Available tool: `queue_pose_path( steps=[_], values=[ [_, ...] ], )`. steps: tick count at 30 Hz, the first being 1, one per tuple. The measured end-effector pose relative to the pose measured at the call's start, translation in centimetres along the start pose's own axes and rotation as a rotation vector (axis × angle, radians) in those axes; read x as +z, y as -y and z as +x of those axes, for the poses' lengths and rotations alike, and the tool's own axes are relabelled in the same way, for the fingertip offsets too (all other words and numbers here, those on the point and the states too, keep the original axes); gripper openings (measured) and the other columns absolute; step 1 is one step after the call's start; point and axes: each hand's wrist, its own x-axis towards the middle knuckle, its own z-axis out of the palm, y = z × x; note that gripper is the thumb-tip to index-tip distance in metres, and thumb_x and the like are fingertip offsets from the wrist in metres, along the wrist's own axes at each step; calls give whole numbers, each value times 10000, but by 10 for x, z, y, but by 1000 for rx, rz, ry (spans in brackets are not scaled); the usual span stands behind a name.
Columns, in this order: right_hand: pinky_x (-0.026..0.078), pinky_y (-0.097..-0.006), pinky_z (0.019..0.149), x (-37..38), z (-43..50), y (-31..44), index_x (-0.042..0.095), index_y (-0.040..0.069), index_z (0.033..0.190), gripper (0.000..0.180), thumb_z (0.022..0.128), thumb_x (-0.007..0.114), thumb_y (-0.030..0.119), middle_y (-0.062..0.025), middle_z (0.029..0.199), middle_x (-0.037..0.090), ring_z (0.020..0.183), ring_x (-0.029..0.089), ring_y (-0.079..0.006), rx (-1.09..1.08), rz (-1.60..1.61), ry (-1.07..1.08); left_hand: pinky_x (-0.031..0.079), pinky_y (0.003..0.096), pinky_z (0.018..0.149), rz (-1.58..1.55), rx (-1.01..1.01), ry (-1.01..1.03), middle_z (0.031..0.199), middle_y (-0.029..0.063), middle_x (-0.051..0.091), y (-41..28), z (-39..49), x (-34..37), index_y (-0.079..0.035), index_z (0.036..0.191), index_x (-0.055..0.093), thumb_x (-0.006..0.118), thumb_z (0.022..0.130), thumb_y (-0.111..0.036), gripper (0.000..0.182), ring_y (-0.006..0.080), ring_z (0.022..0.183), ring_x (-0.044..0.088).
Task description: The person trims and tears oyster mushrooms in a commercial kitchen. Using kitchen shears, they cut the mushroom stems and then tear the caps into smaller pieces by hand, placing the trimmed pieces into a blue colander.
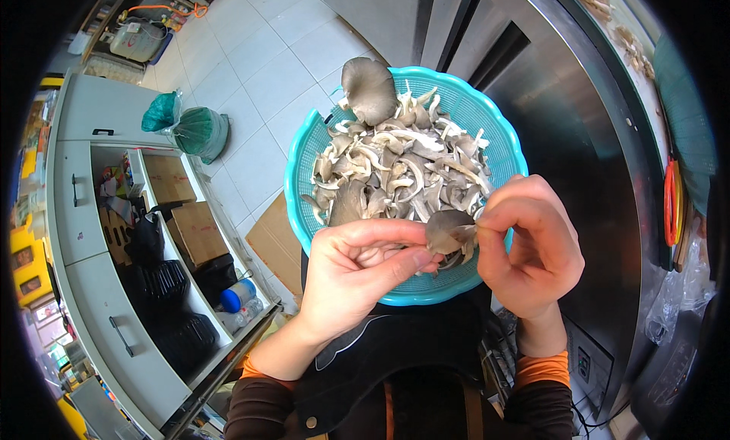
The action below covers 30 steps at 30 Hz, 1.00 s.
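A turquoise plastic colander [506, 133] with a scalloped rim sits before me, at my lap. Torn oyster mushroom strips [399, 166] fill much of it. One large whole oyster mushroom cap [369, 91] rests against the far rim. Over the near side of the colander, my left hand [370, 263] pinches a small grey-brown oyster mushroom [447, 230] between thumb and fingers. My right hand [527, 246] grips the right edge of that same mushroom with thumb and forefinger, so both hands hold it at once.
At right stands a stainless steel cabinet [576, 155] with more mushrooms [633, 49] and red-handled scissors [670, 200] along its top. To the left, an open cupboard [188, 303] holds cardboard boxes [197, 232] and black containers. A tied green bag [201, 133] stands on the tiled floor [251, 112].
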Motion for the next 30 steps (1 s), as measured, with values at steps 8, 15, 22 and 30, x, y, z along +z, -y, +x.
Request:
queue_pose_path(
  steps=[8, 15, 22, 30],
  values=[
    [416, -201, 586, -1, 2, -5, 599, -50, 874, 210, 697, 659, -145, -91, 847, 594, 665, 518, -104, 23, 85, -35, 565, 338, 768, 39, 5, -31, 914, 197, 695, -2, 0, 3, 54, 958, 653, 666, 805, 94, 159, 227, 791, 687],
    [413, -200, 590, -2, 3, -4, 598, -58, 878, 219, 695, 646, -168, -96, 852, 591, 676, 520, -100, 21, 98, -59, 570, 344, 761, 25, 15, -44, 909, 198, 695, -2, -1, 3, 51, 946, 652, 667, 803, 97, 151, 232, 790, 690],
    [428, -203, 610, -6, 8, -2, 594, -72, 879, 217, 701, 619, -193, -108, 867, 587, 699, 528, -113, 21, 152, -76, 573, 343, 756, 36, 23, -25, 899, 189, 695, -3, 4, 4, 48, 954, 654, 657, 806, 102, 158, 236, 788, 691],
    [448, -208, 673, -38, 46, 3, 579, -64, 901, 157, 781, 590, -166, -83, 885, 581, 775, 540, -106, -55, 155, -269, 571, 298, 785, -119, -9, 105, 948, 176, 697, -14, 45, 31, 63, 1041, 641, 618, 836, 90, 208, 201, 829, 693]
  ],
)
